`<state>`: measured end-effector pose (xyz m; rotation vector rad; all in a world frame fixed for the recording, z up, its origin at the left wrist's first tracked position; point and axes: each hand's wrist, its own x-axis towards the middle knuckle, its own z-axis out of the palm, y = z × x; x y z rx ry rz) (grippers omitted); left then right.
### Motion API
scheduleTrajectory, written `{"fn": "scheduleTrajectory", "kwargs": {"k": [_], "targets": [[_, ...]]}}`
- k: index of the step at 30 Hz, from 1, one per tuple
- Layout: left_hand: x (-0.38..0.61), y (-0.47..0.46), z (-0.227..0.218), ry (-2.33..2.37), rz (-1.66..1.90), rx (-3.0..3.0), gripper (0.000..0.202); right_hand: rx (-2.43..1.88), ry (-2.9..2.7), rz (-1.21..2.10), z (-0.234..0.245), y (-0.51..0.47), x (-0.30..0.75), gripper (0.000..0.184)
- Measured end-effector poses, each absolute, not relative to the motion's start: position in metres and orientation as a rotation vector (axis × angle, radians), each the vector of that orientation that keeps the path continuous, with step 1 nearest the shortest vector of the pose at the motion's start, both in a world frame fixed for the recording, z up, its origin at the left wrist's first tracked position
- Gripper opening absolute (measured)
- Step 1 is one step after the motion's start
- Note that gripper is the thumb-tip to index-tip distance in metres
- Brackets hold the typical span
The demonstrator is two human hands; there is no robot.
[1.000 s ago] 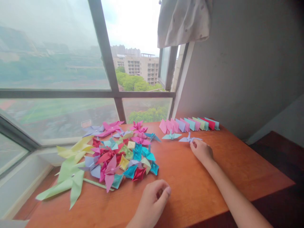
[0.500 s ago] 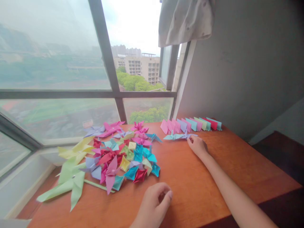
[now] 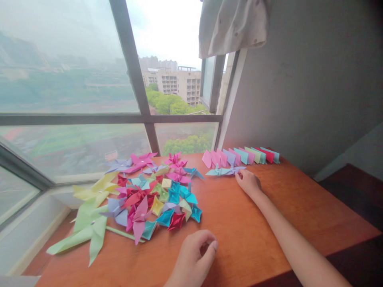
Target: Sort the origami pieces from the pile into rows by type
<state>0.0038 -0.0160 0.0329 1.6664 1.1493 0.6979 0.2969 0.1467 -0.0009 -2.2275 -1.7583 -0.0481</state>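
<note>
My right hand (image 3: 249, 182) reaches across the wooden table (image 3: 269, 211), its fingertips pinching the lavender paper crane (image 3: 237, 170). That crane sits against a light blue paper crane (image 3: 216, 172). Just behind them stands a row of folded paper pieces (image 3: 242, 156) in pink, lavender, teal, green and red. My left hand (image 3: 194, 259) rests near the table's front edge, fingers curled loosely with nothing visible in them. To its left lies a heap of colourful paper pinwheels (image 3: 155, 195).
A large green paper pinwheel (image 3: 86, 231) on a stick lies at the table's left, with a yellow one (image 3: 95, 186) behind it. Window glass and frame (image 3: 143, 117) run along the far side; a grey wall (image 3: 299, 79) stands at the right.
My right hand slid the lavender crane leftward until it met the light blue crane. My left hand stayed curled near the front edge.
</note>
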Motion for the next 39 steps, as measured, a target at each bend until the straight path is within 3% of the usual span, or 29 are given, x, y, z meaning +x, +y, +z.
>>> {"fn": "scheduleTrajectory", "kwargs": {"k": [8, 14, 21, 29, 39], "targets": [[0.004, -0.016, 0.031, 1.133, 0.702, 1.688, 0.019, -2.161, -1.690, 0.007, 0.001, 0.142, 0.297, 0.021], [0.004, -0.016, 0.030, 1.134, 0.712, 1.677, 0.018, -2.069, -1.601, 0.010, 0.004, 0.144, 0.296, 0.031], [0.003, -0.016, 0.033, 1.144, 0.705, 1.690, 0.019, -2.054, -1.614, -0.189, 0.018, 0.142, 0.280, 0.033], [0.003, -0.017, 0.031, 1.149, 0.706, 1.714, 0.017, -2.284, -1.935, 0.067, 0.019, 0.155, 0.248, 0.053], [0.003, -0.017, 0.027, 1.163, 0.664, 1.780, 0.015, -2.341, -1.961, 0.145, 0.015, 0.164, 0.247, 0.050]]}}
